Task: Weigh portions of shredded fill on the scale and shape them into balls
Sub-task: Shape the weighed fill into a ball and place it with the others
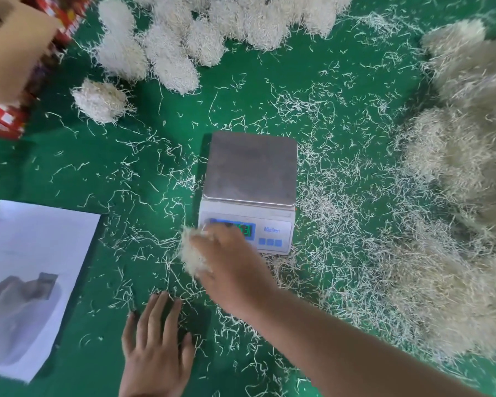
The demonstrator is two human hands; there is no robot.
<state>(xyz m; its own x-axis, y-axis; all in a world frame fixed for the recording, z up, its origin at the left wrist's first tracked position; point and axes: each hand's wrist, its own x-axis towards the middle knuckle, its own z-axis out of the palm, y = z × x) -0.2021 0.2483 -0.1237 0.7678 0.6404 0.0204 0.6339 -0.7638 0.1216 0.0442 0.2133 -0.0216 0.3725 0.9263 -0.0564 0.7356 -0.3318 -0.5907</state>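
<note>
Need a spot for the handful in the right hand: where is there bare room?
The steel scale platform is bare. Only loose strands cover the green cloth between the white paper sheet, the lone fill ball and the scale. Crowded: finished white balls at the top, loose shredded fill heap on the right.

Two bare forearms, no sleeves, left hand [155, 351], right hand [229, 265], short nails
</note>
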